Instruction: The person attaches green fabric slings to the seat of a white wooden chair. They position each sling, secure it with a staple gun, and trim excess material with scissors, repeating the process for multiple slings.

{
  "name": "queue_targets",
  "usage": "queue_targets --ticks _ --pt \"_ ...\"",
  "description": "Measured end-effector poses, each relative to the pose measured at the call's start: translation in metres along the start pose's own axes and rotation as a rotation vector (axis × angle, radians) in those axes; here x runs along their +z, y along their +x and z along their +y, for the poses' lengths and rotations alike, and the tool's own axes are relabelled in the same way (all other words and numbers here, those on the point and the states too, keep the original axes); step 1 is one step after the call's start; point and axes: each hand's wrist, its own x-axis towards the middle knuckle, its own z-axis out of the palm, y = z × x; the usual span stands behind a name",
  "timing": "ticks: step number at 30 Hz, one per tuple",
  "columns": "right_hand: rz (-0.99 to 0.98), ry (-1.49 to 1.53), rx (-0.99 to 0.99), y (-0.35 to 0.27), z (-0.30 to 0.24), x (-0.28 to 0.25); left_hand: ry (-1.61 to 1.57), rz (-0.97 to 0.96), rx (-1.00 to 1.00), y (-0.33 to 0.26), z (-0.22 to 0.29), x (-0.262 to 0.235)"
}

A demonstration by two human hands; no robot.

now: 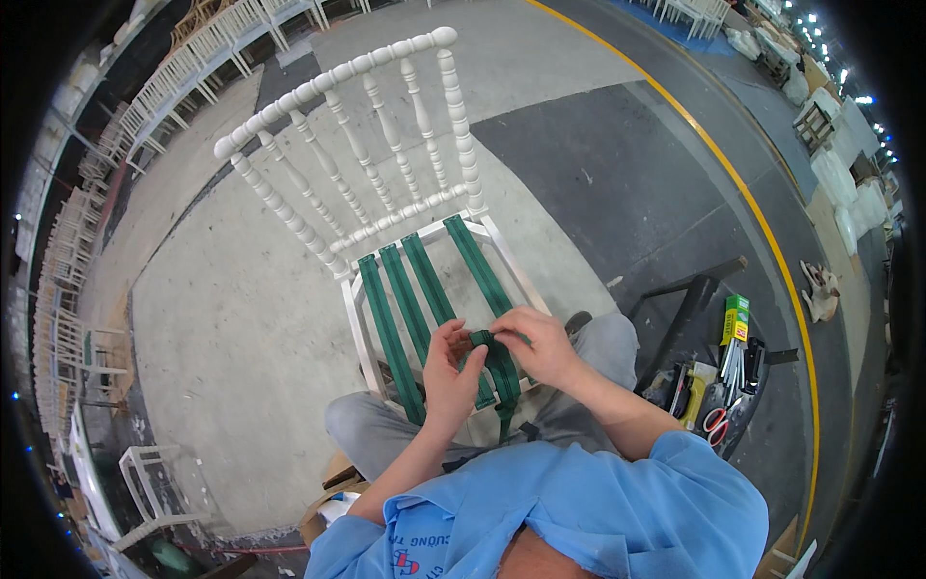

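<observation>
A white wooden chair frame (487,243) with a back of turned spindles stands in front of me. Four green webbing straps (384,323) run from its rear seat rail toward my lap. Over the front of the seat, my left hand (449,376) pinches a folded piece of green webbing strap (480,338) between thumb and fingers. From the other side, my right hand (537,345) is closed on the same webbing, fingertips against the fold. A loose green tail (504,425) hangs below my hands. My hands partly hide the chair's front rail.
At my right a dark stool (690,318) stands near a tray of tools, with red-handled scissors (715,425) and a green-yellow box (735,320). A small white frame (149,492) is at lower left. Rows of white chairs (198,68) line the far left. A dog (820,289) lies at far right.
</observation>
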Motion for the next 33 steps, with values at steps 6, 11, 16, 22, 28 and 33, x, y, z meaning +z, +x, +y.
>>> queue_targets --ticks 6,11,16,22,28,33 --pt "-0.042 -0.032 0.031 0.022 0.02 0.008 0.485 -0.03 0.276 0.028 -0.007 -0.005" --pt "-0.19 -0.072 0.089 0.061 0.06 0.024 0.565 -0.08 0.213 0.072 -0.039 -0.017" --pt "-0.225 -0.186 0.252 0.14 0.145 0.07 0.629 0.064 0.132 0.12 -0.085 -0.025" --pt "-0.103 -0.3 0.224 0.227 0.229 0.118 0.743 0.017 0.114 0.127 -0.127 -0.035" --pt "-0.121 -0.486 0.347 0.258 0.248 0.142 0.864 0.007 0.235 0.162 -0.148 -0.04" --pt "-0.119 -0.531 0.427 0.257 0.247 0.141 0.984 -0.026 0.36 0.218 -0.159 -0.03"
